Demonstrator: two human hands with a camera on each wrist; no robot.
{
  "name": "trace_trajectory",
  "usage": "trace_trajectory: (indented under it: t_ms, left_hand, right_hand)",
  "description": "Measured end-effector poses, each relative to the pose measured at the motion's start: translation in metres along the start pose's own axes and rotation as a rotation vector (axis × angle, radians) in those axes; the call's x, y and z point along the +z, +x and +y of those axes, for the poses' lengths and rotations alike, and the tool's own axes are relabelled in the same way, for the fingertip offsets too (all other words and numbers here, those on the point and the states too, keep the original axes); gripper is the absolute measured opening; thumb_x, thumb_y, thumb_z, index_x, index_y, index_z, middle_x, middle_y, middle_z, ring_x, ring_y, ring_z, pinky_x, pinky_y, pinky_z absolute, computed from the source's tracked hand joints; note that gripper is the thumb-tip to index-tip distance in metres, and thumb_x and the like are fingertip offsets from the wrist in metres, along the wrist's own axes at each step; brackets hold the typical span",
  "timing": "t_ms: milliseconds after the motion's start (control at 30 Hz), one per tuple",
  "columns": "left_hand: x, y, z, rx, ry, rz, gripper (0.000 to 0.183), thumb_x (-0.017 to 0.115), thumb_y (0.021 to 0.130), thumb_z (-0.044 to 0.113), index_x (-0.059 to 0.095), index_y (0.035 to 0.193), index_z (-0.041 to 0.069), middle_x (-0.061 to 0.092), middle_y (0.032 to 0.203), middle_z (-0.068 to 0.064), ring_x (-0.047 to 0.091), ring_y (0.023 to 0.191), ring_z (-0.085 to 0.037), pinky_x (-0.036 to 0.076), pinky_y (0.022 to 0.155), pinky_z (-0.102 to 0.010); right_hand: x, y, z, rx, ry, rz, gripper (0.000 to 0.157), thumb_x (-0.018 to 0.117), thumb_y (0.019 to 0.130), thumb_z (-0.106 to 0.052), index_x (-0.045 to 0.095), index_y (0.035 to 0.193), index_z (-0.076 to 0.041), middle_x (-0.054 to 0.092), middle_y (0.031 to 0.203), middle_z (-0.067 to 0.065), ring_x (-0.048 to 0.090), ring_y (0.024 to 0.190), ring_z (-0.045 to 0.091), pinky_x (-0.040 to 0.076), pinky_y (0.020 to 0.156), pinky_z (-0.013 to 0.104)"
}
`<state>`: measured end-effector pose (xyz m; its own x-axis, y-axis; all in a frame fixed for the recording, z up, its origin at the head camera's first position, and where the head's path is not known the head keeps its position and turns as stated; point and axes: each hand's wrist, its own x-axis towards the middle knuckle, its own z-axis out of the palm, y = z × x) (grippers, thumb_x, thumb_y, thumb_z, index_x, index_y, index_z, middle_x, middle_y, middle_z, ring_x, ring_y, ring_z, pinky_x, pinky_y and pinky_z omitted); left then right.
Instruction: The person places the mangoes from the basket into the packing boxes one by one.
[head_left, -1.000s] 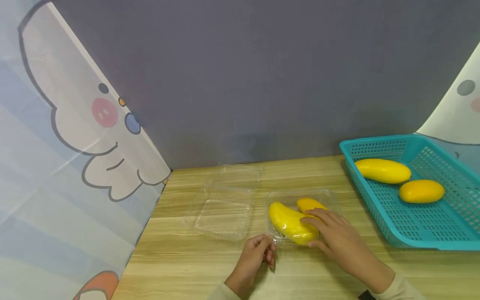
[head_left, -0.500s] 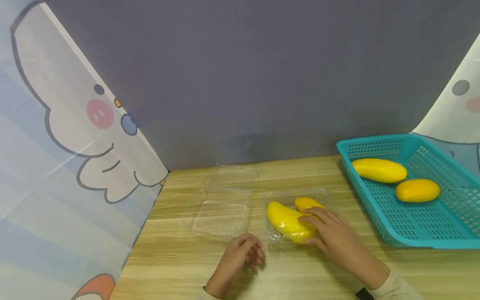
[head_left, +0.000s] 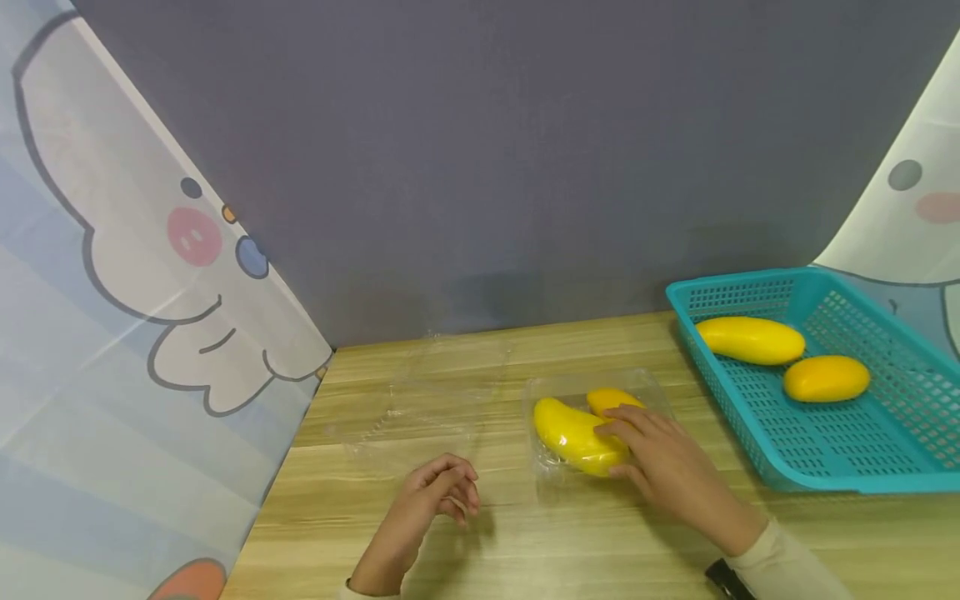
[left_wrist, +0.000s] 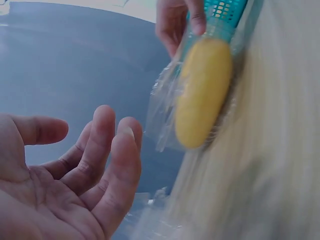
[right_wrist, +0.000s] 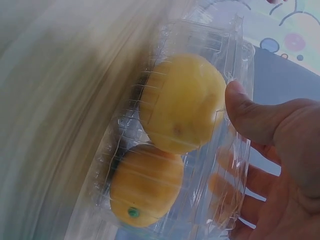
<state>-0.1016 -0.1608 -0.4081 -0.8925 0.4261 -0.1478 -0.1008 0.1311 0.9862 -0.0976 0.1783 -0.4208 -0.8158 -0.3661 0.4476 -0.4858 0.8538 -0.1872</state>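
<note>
A clear plastic clamshell box [head_left: 648, 383] stands on the table with its lid down over two mangoes. One is a long yellow mango [head_left: 572, 433]; the other, a more orange mango [head_left: 611, 401], lies behind it, partly hidden by fingers. My right hand [head_left: 675, 458] rests on the lid, its thumb [right_wrist: 245, 107] at the lid's near edge and its fingers spread across the top. To the left of the box, my left hand [head_left: 431, 496] hovers over the table holding nothing, fingers loosely bent. Just beyond it lies an unfolded, empty clamshell [head_left: 420, 408].
A turquoise basket [head_left: 825, 462] sits at the right with a long yellow mango [head_left: 750, 340] and a shorter one [head_left: 827, 379] inside. A grey wall [head_left: 487, 183] rises behind the wooden table [head_left: 525, 550], with a printed curtain [head_left: 135, 333] on the left.
My left hand has let go of the filled box's front corner and moved left, near the empty clamshell, which sits slightly further left. My right hand stays on the lid.
</note>
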Motion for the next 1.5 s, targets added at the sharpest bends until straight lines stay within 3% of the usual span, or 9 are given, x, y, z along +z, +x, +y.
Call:
trace_trajectory:
  t_ms: [567, 733, 833, 933, 1000, 1233, 1367, 1433, 1500]
  left_hand:
    - [0.014, 0.003, -0.025, -0.091, -0.071, -0.109, 0.037, 0.052, 0.102, 0.031, 0.058, 0.114, -0.003, 0.068, 0.089, 0.002, 0.066, 0.079, -0.013, 0.055, 0.070, -0.027]
    - [0.009, -0.002, -0.022, -0.103, -0.103, -0.169, 0.040, 0.051, 0.103, 0.036, 0.057, 0.118, -0.001, 0.068, 0.093, 0.001, 0.067, 0.082, -0.014, 0.058, 0.074, -0.031]
    - [-0.004, -0.008, -0.014, -0.084, -0.101, -0.167, 0.037, 0.048, 0.104, 0.037, 0.058, 0.118, 0.004, 0.068, 0.095, 0.002, 0.068, 0.085, -0.015, 0.058, 0.076, -0.032]
    - [-0.026, -0.014, -0.005, -0.042, -0.105, -0.099, 0.030, 0.046, 0.106, 0.036, 0.059, 0.116, 0.011, 0.068, 0.095, 0.003, 0.069, 0.085, -0.014, 0.059, 0.076, -0.031]
    - [-0.042, -0.019, 0.000, 0.010, -0.112, -0.010, 0.026, 0.045, 0.107, 0.033, 0.061, 0.113, 0.014, 0.068, 0.093, 0.003, 0.069, 0.084, -0.014, 0.059, 0.074, -0.031]
    - [-0.085, -0.031, 0.010, 0.182, -0.056, 0.480, 0.019, 0.050, 0.105, 0.018, 0.067, 0.099, 0.011, 0.069, 0.082, 0.005, 0.067, 0.078, -0.011, 0.058, 0.067, -0.028]
    - [-0.102, -0.031, 0.009, 0.107, 0.153, 0.745, 0.018, 0.051, 0.105, 0.019, 0.063, 0.108, 0.006, 0.064, 0.097, 0.010, 0.059, 0.090, -0.006, 0.051, 0.077, -0.020]
    - [-0.109, -0.030, 0.006, 0.043, 0.304, 0.817, 0.022, 0.050, 0.104, 0.018, 0.061, 0.118, 0.005, 0.060, 0.114, 0.004, 0.055, 0.106, -0.012, 0.046, 0.087, -0.024]
    - [-0.117, -0.027, 0.001, -0.003, 0.443, 0.827, 0.030, 0.050, 0.104, 0.017, 0.056, 0.131, 0.005, 0.053, 0.133, -0.008, 0.049, 0.122, -0.024, 0.043, 0.098, -0.033]
  right_hand:
    - [0.000, 0.018, 0.016, 0.031, 0.006, -0.035, 0.048, 0.085, 0.076, -0.022, 0.066, 0.119, -0.014, 0.061, 0.135, 0.010, 0.058, 0.123, 0.033, 0.050, 0.095, 0.062]
    - [0.001, 0.022, 0.020, 0.049, 0.001, -0.063, 0.045, 0.084, 0.079, -0.021, 0.065, 0.119, -0.013, 0.060, 0.135, 0.013, 0.057, 0.123, 0.036, 0.048, 0.098, 0.061]
    - [0.003, 0.025, 0.021, 0.050, 0.001, -0.065, 0.044, 0.083, 0.079, -0.021, 0.066, 0.118, -0.012, 0.060, 0.134, 0.013, 0.057, 0.123, 0.037, 0.047, 0.099, 0.060]
    - [0.004, 0.028, 0.022, 0.045, -0.001, -0.059, 0.043, 0.083, 0.080, -0.020, 0.066, 0.118, -0.011, 0.061, 0.133, 0.014, 0.057, 0.123, 0.036, 0.048, 0.098, 0.060]
    - [0.005, 0.030, 0.023, 0.044, -0.001, -0.056, 0.042, 0.083, 0.079, -0.019, 0.066, 0.117, -0.010, 0.061, 0.132, 0.014, 0.057, 0.123, 0.036, 0.048, 0.098, 0.060]
    - [0.007, 0.034, 0.026, 0.052, 0.004, -0.057, 0.040, 0.084, 0.079, -0.017, 0.066, 0.114, -0.010, 0.061, 0.132, 0.015, 0.057, 0.123, 0.038, 0.047, 0.099, 0.061]
    - [0.007, 0.036, 0.028, 0.057, 0.009, -0.065, 0.040, 0.084, 0.079, -0.017, 0.066, 0.114, -0.010, 0.061, 0.132, 0.016, 0.057, 0.123, 0.039, 0.047, 0.100, 0.061]
    - [0.006, 0.036, 0.029, 0.062, 0.011, -0.067, 0.039, 0.084, 0.079, -0.017, 0.066, 0.114, -0.010, 0.061, 0.133, 0.016, 0.057, 0.123, 0.039, 0.047, 0.100, 0.061]
    - [0.006, 0.036, 0.029, 0.067, 0.011, -0.071, 0.039, 0.083, 0.079, -0.017, 0.065, 0.114, -0.010, 0.060, 0.133, 0.015, 0.057, 0.123, 0.039, 0.047, 0.100, 0.060]
